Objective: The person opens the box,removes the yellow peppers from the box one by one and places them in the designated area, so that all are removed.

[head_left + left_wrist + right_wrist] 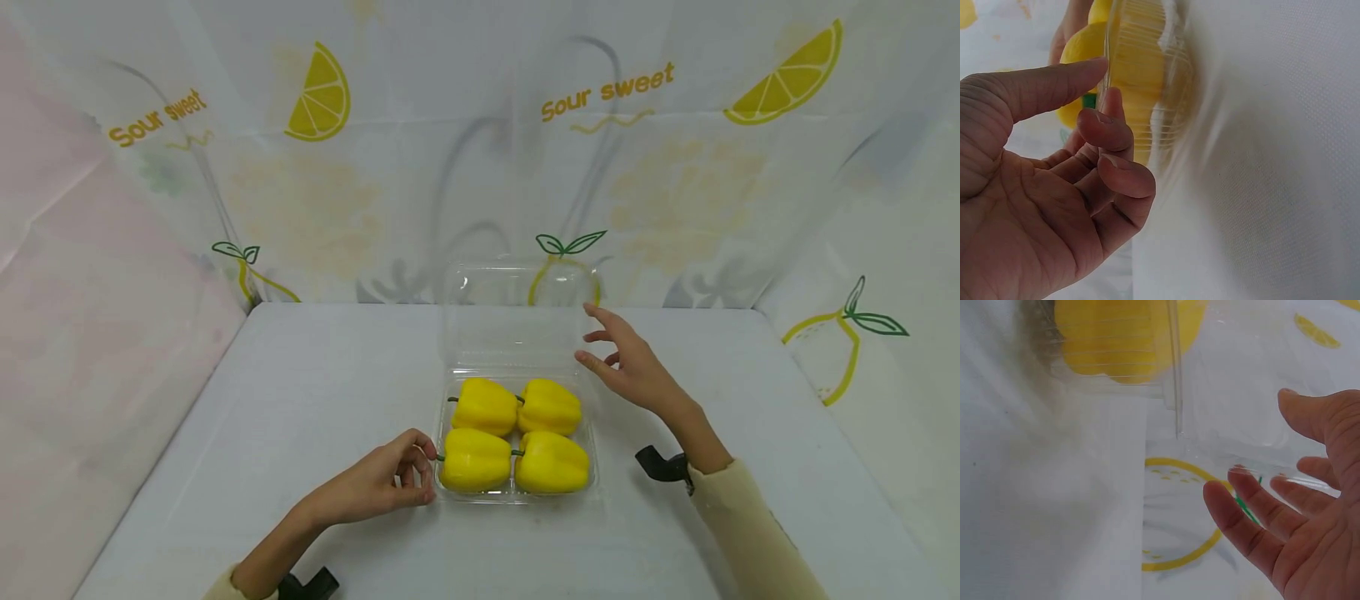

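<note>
A clear plastic clamshell box (517, 500) on the table holds several yellow bell peppers (551, 462), with short green stems. Its clear lid (517, 333) stands raised at the back. At the box's left side, my left hand (390, 479) holds the rim, its thumb (1063, 84) and bent fingers at the edge. Beside the lid's right edge, my right hand (633, 362) has its fingers spread and slightly bent. In the right wrist view, fingertips (1217, 495) overlap the lid's edge, with a gap between thumb and fingers.
The box stands on a white-covered table (322, 375). Behind it rises a cloth backdrop (465, 183) with lemon prints, and a pinkish side panel (112, 250) closes the left. A black wrist strap mount (660, 464) sits on the right wrist, another mount (311, 583) on the left.
</note>
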The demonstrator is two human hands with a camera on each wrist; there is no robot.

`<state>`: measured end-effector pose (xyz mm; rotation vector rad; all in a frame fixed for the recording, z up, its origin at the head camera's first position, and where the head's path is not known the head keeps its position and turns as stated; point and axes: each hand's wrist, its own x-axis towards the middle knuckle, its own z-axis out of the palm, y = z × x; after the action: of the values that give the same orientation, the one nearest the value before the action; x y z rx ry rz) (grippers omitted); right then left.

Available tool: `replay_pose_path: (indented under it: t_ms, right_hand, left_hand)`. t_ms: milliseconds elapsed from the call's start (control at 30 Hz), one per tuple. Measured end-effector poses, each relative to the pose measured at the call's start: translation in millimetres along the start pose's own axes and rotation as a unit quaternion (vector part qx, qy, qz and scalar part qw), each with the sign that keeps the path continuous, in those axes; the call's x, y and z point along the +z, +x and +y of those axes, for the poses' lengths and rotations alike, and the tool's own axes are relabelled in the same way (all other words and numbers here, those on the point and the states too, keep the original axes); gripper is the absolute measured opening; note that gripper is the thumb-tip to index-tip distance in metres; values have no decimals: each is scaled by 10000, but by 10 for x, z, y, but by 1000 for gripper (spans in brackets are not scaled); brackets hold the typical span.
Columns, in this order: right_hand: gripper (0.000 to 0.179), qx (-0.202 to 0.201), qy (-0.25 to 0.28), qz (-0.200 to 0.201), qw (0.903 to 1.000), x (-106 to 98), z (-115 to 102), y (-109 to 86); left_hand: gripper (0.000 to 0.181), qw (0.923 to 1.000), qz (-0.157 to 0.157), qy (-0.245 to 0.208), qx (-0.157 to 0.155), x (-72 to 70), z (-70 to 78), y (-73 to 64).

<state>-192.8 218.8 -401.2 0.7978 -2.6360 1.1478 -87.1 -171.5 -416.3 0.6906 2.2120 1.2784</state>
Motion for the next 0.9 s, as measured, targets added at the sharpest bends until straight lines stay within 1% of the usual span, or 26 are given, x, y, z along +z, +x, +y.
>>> replay_pose_path:
  t_ms: [133,333,600,900]
  right_hand:
    - [73,232,71,-248,9994,53,31,-6]
    - [73,364,174,-475,9981,102,76,8]
    - [71,536,178,-640,9964,132,119,34]
    - [66,812,204,-720,9939,153,154,50]
  left_hand:
    - [41,10000,-4,-19,-14,1,-2,2]
    - [40,10000,-32,-45,-22,-1,0,10]
    - [40,10000,-60,-67,9,-7,2,12]
    - [39,10000,-66,-34,-10,-10,-5,23]
